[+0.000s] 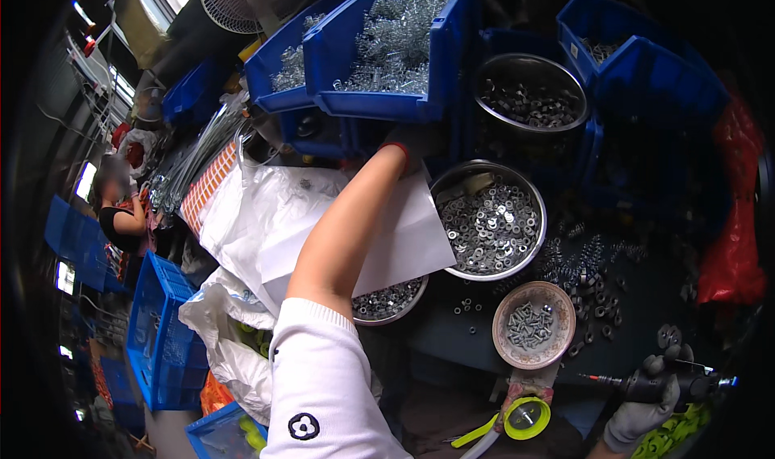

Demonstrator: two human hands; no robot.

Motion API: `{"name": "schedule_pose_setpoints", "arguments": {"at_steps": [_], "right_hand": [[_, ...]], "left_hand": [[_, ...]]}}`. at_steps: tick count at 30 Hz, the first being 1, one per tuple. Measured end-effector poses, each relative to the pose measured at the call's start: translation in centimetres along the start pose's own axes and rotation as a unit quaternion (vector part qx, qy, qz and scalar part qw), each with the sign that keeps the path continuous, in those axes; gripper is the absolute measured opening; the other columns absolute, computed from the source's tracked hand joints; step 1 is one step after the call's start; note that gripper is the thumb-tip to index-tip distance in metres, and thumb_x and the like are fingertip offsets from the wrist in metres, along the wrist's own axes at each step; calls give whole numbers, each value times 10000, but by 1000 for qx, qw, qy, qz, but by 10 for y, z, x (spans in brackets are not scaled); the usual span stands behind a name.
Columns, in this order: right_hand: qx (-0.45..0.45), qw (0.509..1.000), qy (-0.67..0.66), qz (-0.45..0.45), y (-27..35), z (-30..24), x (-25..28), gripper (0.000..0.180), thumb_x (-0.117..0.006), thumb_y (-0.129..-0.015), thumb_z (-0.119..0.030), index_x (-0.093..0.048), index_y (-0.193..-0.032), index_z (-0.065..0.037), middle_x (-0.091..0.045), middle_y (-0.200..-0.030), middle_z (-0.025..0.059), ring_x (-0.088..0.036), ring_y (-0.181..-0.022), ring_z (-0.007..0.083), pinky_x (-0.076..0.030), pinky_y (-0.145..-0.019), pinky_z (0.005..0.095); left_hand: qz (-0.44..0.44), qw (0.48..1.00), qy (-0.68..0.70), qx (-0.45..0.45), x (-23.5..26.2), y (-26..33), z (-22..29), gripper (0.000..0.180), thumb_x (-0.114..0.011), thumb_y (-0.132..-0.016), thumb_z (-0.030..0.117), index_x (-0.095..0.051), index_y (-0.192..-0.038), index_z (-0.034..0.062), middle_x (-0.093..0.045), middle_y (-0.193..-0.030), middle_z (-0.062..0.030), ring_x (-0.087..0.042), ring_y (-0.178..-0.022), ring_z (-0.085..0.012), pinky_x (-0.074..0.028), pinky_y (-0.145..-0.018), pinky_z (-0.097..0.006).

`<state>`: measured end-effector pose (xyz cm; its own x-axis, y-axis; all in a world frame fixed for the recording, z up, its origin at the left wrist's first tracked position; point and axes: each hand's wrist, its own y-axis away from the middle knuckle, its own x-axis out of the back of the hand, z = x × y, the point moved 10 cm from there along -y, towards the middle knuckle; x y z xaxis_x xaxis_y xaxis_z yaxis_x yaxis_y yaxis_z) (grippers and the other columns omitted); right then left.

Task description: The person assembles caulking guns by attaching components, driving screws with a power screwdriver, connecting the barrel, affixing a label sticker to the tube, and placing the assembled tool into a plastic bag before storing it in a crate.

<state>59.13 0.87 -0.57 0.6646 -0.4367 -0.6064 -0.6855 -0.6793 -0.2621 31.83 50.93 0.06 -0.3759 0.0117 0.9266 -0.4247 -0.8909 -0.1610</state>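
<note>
Electric screwdriver point(658, 385): a dark, slim power tool at the lower right of the bench, lying roughly level with its bit pointing left
Right hand point(646, 406): gloved in grey, fingers closed around the electric screwdriver's body
Left hand point(401, 146): stretched far forward, reaching under the front lip of a blue bin – the hand itself is mostly hidden in shadow there, so its grip cannot be told
Left arm: bare forearm with a white sleeve at the upper arm, crossing over a white sheet point(404, 233)
White sheet: lies partly over the left rim of the large steel bowl and over a smaller steel bowl point(389, 301) nearer the person
Large steel bowl point(489, 219): round, full of flat silvery washers, just right of the forearm
Small patterned bowl point(534, 324): holds short screws, between the large bowl and the screwdriver
Loose hardware: springs and nuts point(593, 269) scattered on the dark bench right of the bowls
Blue bin point(391, 51): tilted toward the person, heaped with shiny metal parts – more blue bins stand on both sides
Upper steel bowl point(530, 93): holds dark nuts, behind the large bowl
Yellow-rimmed round piece point(525, 417): at the near edge, left of the right hand
Another person point(121, 205): at the far left, well apart from the bench
</note>
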Motion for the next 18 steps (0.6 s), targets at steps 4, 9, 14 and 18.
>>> {"name": "schedule_pose_setpoints", "arguments": {"at_steps": [4, 9, 14, 18], "right_hand": [[-7, 999, 25, 47, 0, 11, -5, 495, -499, -906, -119, -358, -1372, -30, -543, -1219, 109, -567, -926, 181, -523, -736, 276], [-37, 999, 24, 4, -2, 19, -13, 494, -510, -893, -110, -375, -1361, -28, -545, -1214, 92, -569, -936, 172, -503, -746, 258], [-8, 995, 63, 78, -1, 13, -3, 483, -496, -891, -145, -394, -1347, -22, -541, -1198, 74, -553, -906, 146, -469, -764, 230], [7, 991, 122, 62, -1, 4, -10, 452, -446, -914, -205, -429, -1323, -14, -537, -1198, 64, -526, -905, 120, -439, -783, 219]], "left_hand": [[-5, 1000, -17, -16, -4, -10, 3, 357, -492, -880, 255, -588, -1183, 92, -578, -1204, -236, -554, -1127, -386, -449, -949, -460], [-2, 999, -35, -42, -7, -5, 5, 356, -485, -884, 250, -585, -1187, 94, -578, -1204, -235, -555, -1128, -384, -449, -949, -460], [20, 995, -66, -67, -18, 2, 19, 354, -477, -888, 246, -583, -1190, 96, -578, -1204, -235, -555, -1128, -383, -448, -950, -460], [53, 989, -103, -89, -14, -1, 15, 353, -471, -891, 242, -581, -1193, 97, -578, -1205, -234, -556, -1128, -382, -448, -950, -461]]}}
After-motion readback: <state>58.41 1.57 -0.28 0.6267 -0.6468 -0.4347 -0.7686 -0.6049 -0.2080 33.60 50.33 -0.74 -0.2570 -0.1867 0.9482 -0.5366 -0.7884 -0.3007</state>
